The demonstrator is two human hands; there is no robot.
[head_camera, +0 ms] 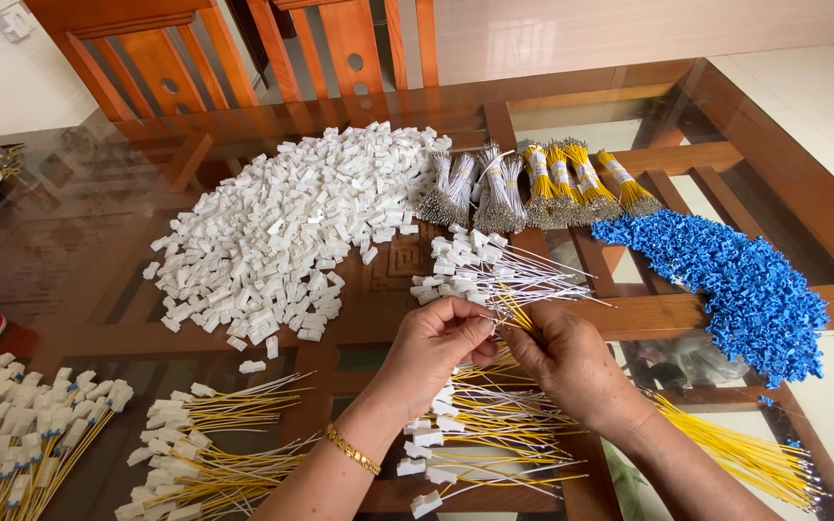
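Both hands meet over the middle of the glass tabletop [79,241]. Left hand [427,352], gold bracelet [352,450] on the wrist, has thumb and fingers pinched together on thin yellow and white wires [512,311] at the point where they fan out; whether a connector sits in that pinch is hidden. Right hand [571,362] is just beside it, touching, fingers curled shut around the same wire bunch from the other side. Directly under the hands: a loose spread of finished leads [475,439], yellow and white wires ending in small white housings. Just beyond the hands, another small cluster of white-wire leads with white housings [480,265]. Far centre-left: big heap of loose white connector housings [291,222]. Right of it, a row of taped wire bundles, grey-white ones [470,188] then yellow ones [576,178]. Far right: pile of blue connector housings [736,280]. Bottom right: bundle of bare yellow wires [745,453], passing under the right forearm. Bottom left: 2 more batches of finished yellow leads [205,444], [12,429]. Wooden chairs [243,48] stand beyond the tabletop.
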